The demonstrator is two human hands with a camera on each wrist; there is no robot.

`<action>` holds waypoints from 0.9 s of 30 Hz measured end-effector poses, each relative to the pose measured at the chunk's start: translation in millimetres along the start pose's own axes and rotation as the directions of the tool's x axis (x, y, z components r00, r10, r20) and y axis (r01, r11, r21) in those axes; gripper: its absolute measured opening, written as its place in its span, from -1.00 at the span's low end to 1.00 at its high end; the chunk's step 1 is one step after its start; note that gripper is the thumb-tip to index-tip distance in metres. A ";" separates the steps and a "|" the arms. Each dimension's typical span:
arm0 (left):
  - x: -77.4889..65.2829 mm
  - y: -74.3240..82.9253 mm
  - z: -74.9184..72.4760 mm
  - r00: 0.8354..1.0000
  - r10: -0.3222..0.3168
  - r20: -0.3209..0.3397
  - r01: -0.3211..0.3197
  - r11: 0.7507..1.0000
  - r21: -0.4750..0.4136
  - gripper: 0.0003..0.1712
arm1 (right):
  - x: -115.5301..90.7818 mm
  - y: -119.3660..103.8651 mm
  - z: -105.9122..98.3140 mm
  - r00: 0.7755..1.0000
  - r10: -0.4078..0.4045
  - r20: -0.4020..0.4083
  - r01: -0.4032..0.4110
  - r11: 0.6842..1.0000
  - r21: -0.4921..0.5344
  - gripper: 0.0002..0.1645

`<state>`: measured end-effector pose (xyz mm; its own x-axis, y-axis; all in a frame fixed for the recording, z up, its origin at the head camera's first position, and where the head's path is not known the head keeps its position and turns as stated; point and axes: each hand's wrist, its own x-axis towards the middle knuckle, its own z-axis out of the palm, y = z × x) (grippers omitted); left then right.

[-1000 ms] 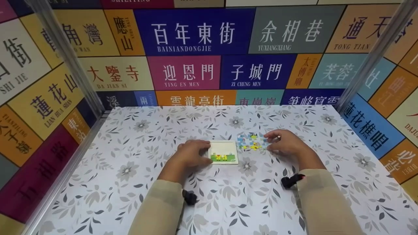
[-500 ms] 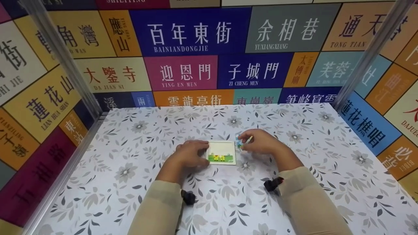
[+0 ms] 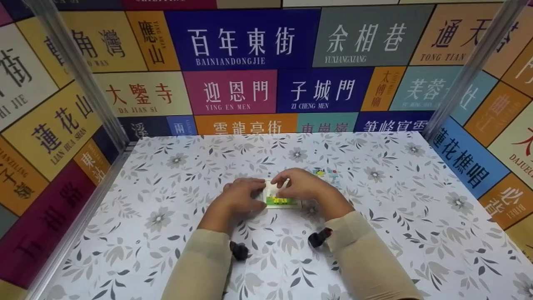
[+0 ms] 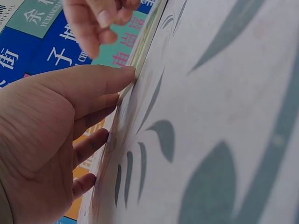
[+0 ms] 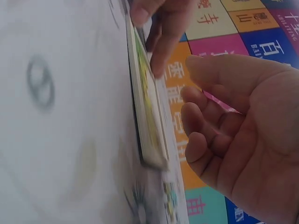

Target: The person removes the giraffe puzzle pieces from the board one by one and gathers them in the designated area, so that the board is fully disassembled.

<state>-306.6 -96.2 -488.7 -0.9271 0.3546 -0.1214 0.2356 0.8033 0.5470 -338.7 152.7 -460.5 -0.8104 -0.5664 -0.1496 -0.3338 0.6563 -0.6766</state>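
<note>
In the head view a small cream jigsaw puzzle tray point(image 3: 291, 206) lies flat on the patterned cloth. A green strip with yellow figures fills its near side. My left hand point(image 3: 239, 196) grips the tray's left side, thumb at the near corner and fingers at the far one; in the left wrist view the thumb presses its edge. My right hand point(image 3: 302, 184) hovers over the tray with bent fingers, thumb near the forefinger. A pale patch shows by its fingertips in the head view; I cannot tell whether that is a puzzle piece.
Loose blue and yellow puzzle pieces point(image 3: 329, 176) lie right of the tray, partly behind the right hand. The flowered tablecloth point(image 3: 166, 250) spreads all around. Sign-printed walls point(image 3: 245, 41) stand behind and at both sides, with clear corner posts.
My right hand first reached the loose pieces, picked up a piece half a second ago, and has moved left over the tray. The left hand has stayed at the tray.
</note>
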 end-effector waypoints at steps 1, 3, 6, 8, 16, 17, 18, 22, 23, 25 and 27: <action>-0.2 -0.5 -0.2 1.000 0.002 0.001 -0.002 1.000 -0.001 -0.17 | 1.9 -2.1 2.6 1.000 -0.008 0.007 0.008 1.000 -0.007 -0.49; -0.4 -1.3 -0.6 1.000 0.006 -0.002 -0.006 1.000 -0.002 -0.16 | 4.6 -5.2 7.9 1.000 -0.003 0.016 0.003 1.000 -0.023 -0.48; -1.2 -2.0 -0.5 1.000 0.002 -0.006 -0.002 1.000 -0.019 -0.15 | 7.3 -4.6 16.5 1.000 0.013 0.017 -0.012 0.999 -0.046 -0.48; -1.7 -2.0 0.0 1.000 -0.001 -0.011 0.000 1.000 -0.022 -0.15 | 8.0 -3.0 21.4 1.000 0.022 0.015 -0.022 0.998 -0.052 -0.47; -1.7 -0.2 -0.9 1.000 -0.016 -0.008 0.016 0.999 -0.037 -0.12 | 6.6 -2.4 25.3 0.998 0.055 0.005 -0.054 0.997 -0.051 -0.43; -1.5 -0.2 -1.0 1.000 -0.012 -0.008 0.012 0.999 -0.033 -0.12 | 6.5 -2.9 25.4 0.998 0.062 0.004 -0.061 0.997 -0.052 -0.44; -1.4 -0.4 -0.8 1.000 -0.011 -0.009 0.011 0.999 -0.033 -0.12 | 6.9 -3.0 25.6 0.998 0.067 0.005 -0.067 0.996 -0.053 -0.45; -2.1 -1.4 0.6 1.000 -0.025 -0.014 0.024 0.999 -0.041 -0.13 | 8.7 -4.4 27.6 0.997 0.079 0.009 -0.078 0.995 -0.057 -0.50; -2.2 -1.6 0.9 0.999 -0.030 -0.015 0.029 0.999 -0.044 -0.13 | 9.0 -4.8 28.0 0.997 0.080 0.007 -0.080 0.995 -0.058 -0.50; -1.9 -2.2 1.3 1.000 -0.014 -0.018 0.013 0.999 -0.034 -0.15 | 9.1 -6.0 28.9 0.997 0.078 0.003 -0.078 0.994 -0.073 -0.52; -1.3 -2.7 1.5 1.000 0.007 -0.017 -0.007 1.000 -0.020 -0.16 | 8.7 -7.0 29.5 0.997 0.072 -0.002 -0.072 0.994 -0.087 -0.52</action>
<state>-305.6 -98.1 -491.2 -0.9303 0.3519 -0.1037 0.2364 0.7912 0.5640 -329.3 128.6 -478.3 -0.8333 -0.5167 -0.1964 -0.3152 0.7360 -0.5991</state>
